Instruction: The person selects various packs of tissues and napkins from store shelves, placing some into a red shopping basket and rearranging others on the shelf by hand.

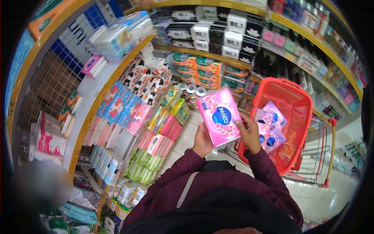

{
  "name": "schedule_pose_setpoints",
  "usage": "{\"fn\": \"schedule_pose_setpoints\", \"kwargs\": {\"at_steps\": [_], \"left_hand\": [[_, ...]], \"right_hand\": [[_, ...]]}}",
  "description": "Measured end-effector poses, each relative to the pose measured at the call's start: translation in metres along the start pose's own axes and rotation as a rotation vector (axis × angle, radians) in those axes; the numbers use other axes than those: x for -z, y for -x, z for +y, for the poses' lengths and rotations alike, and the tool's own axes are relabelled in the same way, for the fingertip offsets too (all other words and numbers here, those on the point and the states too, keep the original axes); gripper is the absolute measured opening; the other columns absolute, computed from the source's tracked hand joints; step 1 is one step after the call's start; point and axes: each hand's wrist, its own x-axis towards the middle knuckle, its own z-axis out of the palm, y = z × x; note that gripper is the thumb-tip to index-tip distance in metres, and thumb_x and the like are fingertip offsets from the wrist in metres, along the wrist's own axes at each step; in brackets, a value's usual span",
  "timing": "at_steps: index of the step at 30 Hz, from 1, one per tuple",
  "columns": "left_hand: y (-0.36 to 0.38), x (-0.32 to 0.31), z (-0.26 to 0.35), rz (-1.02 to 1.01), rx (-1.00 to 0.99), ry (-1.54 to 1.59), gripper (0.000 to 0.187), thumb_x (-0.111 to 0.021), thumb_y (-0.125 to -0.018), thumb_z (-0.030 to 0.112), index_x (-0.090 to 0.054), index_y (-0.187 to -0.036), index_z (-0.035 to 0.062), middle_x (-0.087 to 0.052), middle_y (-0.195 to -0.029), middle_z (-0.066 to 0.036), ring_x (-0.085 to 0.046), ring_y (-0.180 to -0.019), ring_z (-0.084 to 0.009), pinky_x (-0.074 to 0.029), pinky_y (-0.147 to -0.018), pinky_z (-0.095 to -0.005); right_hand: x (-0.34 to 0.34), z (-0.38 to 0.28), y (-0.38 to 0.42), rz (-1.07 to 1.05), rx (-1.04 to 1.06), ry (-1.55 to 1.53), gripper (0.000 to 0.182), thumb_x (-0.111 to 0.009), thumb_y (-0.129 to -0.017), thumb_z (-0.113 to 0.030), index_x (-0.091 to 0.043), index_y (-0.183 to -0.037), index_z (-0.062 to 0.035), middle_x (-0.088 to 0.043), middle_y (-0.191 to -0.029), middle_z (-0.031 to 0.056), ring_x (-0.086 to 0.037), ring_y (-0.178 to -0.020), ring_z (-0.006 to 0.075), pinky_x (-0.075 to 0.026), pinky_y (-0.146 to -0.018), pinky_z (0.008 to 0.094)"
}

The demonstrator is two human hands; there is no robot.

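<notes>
A pink tissue pack point(219, 116) with a dark blue PASEO label is held up in front of my body, between both hands. My left hand point(203, 141) grips its lower left edge, the thumb upright against the side. On the right side, my right hand point(250, 132) holds the pack with its fingers over the edge and front. Just right of that hand, a red plastic basket point(299, 91) sits on a metal cart, with several pink and purple packs point(275, 138) lying inside it.
Shelves point(102, 93) with stacked tissue packs run along the left. Black and white boxes point(237, 26) fill the back shelf, and bottles point(317, 19) stand at the upper right. The cart's handle point(332, 152) is at the right, over a tiled floor point(187, 145).
</notes>
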Motion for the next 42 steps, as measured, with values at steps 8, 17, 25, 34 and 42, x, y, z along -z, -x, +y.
{"fn": "schedule_pose_setpoints", "kwargs": {"at_steps": [8, 17, 25, 34, 42], "left_hand": [[-0.008, 0.015, 0.095, 0.268, -0.219, -0.213, 0.036, -0.055, -0.084, 0.015, -0.043, -0.116, 0.0038, -0.055, -0.106, -0.008, -0.057, -0.093, -0.0171, -0.048, -0.080, -0.0321], [-0.012, -0.030, 0.238, 0.164, -0.458, -0.571, 0.051, -0.054, -0.086, 0.018, -0.029, -0.127, 0.0028, -0.044, -0.121, -0.010, -0.044, -0.110, -0.0156, -0.036, -0.092, -0.0298], [0.026, -0.074, 0.401, 0.244, -0.927, -0.726, 0.057, -0.047, -0.087, 0.033, -0.024, -0.132, 0.0077, -0.034, -0.131, -0.011, -0.038, -0.116, -0.0224, -0.031, -0.096, -0.0388], [-0.003, -0.069, 0.544, 0.390, -0.730, -0.778, 0.035, -0.060, -0.079, 0.029, -0.050, -0.106, 0.0095, -0.055, -0.105, -0.007, -0.056, -0.090, -0.0195, -0.048, -0.075, -0.0369], [-0.022, -0.043, 0.576, 0.445, -0.745, -0.707, 0.024, -0.059, -0.077, 0.008, -0.053, -0.099, 0.0021, -0.061, -0.094, -0.010, -0.060, -0.087, -0.0194, -0.048, -0.081, -0.0332]], "right_hand": [[-0.096, -0.026, -0.059, -0.079, 0.430, 0.619, 0.030, -0.052, -0.083, -0.011, -0.053, -0.110, 0.0026, -0.053, -0.099, 0.0120, -0.050, -0.094, 0.0198, -0.041, -0.076, 0.0265], [-0.199, -0.079, -0.149, -0.464, 0.223, -0.140, 0.048, -0.051, -0.087, -0.014, -0.032, -0.127, 0.0032, -0.048, -0.116, 0.0128, -0.045, -0.107, 0.0161, -0.035, -0.091, 0.0286], [-0.300, -0.172, -0.236, -0.822, 0.088, -0.499, 0.042, -0.049, -0.088, -0.014, -0.037, -0.125, 0.0034, -0.052, -0.114, 0.0075, -0.050, -0.100, 0.0099, -0.039, -0.087, 0.0247], [-0.467, -0.232, -0.330, -0.911, -0.028, -0.177, 0.045, -0.059, -0.083, -0.024, -0.047, -0.114, 0.0061, -0.058, -0.103, 0.0144, -0.058, -0.085, 0.0161, -0.046, -0.074, 0.0276], [-0.481, -0.211, -0.338, -0.783, 0.268, -0.167, 0.049, -0.058, -0.079, -0.013, -0.041, -0.121, 0.0079, -0.056, -0.108, 0.0175, -0.056, -0.093, 0.0213, -0.043, -0.079, 0.0296]]}}
